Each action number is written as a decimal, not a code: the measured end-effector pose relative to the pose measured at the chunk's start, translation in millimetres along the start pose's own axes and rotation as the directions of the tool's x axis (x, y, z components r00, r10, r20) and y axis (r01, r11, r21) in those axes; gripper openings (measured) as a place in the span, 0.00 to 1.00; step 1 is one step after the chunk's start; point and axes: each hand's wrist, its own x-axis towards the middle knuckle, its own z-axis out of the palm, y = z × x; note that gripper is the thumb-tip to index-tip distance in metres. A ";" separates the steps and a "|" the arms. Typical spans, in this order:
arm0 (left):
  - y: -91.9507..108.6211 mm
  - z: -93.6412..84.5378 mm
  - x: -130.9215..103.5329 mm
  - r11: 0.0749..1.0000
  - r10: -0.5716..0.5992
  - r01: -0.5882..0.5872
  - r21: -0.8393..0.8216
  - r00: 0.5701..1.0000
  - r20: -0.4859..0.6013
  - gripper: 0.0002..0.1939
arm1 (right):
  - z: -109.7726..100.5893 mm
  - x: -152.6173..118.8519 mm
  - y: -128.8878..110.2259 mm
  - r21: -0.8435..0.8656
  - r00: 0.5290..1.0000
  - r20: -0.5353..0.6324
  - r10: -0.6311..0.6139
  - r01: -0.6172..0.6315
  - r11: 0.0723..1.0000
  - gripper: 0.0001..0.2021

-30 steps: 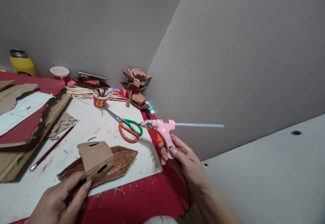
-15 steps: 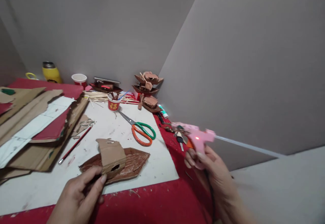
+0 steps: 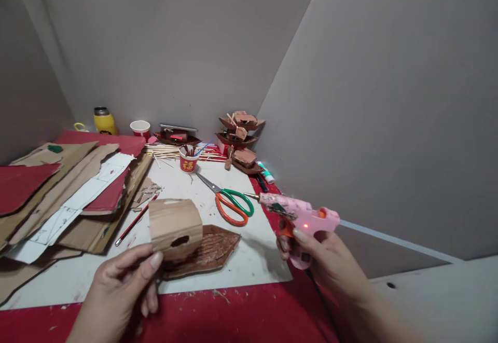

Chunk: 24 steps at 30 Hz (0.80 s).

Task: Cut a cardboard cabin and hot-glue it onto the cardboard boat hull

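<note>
Pinching the near left corner of a curved cardboard cover [image 3: 175,226] between thumb and fingers, the left hand [image 3: 119,283] holds it over the left part of a small brown boat hull [image 3: 221,249], at the near side of a white sheet [image 3: 259,273]. The cover is plain tan, bent like a roof, with a dark oval hole in its near side and a torn opening along its far edge. The hull looks reddish-brown and streaked inside, coming to a blunt point at the right.

Closed round the grip of a pink glue gun [image 3: 295,210], the right hand [image 3: 327,255] has it off to the right, nozzle facing left, a small light glowing on its side and a pale glue stick [image 3: 404,240] jutting from the back.

The cover and left hand hide the hull's left end, so I can't tell whether the two pieces touch. The right forearm blurs near the edge.

Scissors [image 3: 218,190] lie beyond the hull; a red pencil [image 3: 134,223] and stacked cardboard sheets [image 3: 89,232] crowd the left. Farther off are a red paper cup [image 3: 189,163], thin sticks [image 3: 167,151] and finished-looking model boats [image 3: 244,157].
</note>
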 end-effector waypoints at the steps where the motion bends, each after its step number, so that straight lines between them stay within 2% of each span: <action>1: 6.5 -2.7 0.7 1.000 0.025 -0.026 -0.018 0.998 -0.049 0.24 | 3.9 3.0 -0.9 0.014 1.000 0.003 -0.026 0.026 1.000 0.19; 4: 23.4 -11.5 7.4 0.991 0.103 -0.117 -0.063 0.977 -0.187 0.21 | 17.0 10.6 0.0 0.080 0.996 0.000 -0.088 0.088 0.993 0.20; 5: 26.8 -13.9 10.7 0.985 0.125 -0.147 -0.086 0.968 -0.216 0.20 | 21.6 12.4 1.5 0.104 0.995 0.033 -0.089 0.085 0.991 0.21; 8: 29.5 -17.8 21.1 0.976 0.138 -0.172 -0.134 0.962 -0.237 0.19 | 33.9 14.7 7.4 0.110 0.983 0.184 0.010 -0.031 0.993 0.20; 12: 22.4 -14.8 30.6 0.991 0.069 -0.093 -0.091 0.967 -0.244 0.23 | 38.6 11.3 13.4 0.017 0.962 0.222 0.162 -0.170 0.985 0.23; 16: 9.5 -14.3 40.3 0.999 0.004 -0.013 -0.031 0.962 -0.273 0.29 | 33.9 9.6 12.5 0.058 0.952 0.236 0.197 -0.216 0.975 0.25; 20: 1.1 -16.6 49.0 0.999 -0.025 0.032 0.024 0.971 -0.237 0.30 | 30.6 11.5 8.6 0.153 0.949 0.236 0.210 -0.250 0.956 0.24; 22: 3.2 -15.0 49.4 0.996 0.017 0.005 0.086 0.968 -0.251 0.29 | 29.8 12.7 9.8 0.159 0.945 0.242 0.222 -0.264 0.951 0.23; 24: 8.8 -11.5 47.5 0.969 0.152 -0.088 0.230 0.949 -0.275 0.27 | 29.0 13.7 14.4 0.134 0.934 0.283 0.220 -0.265 0.955 0.22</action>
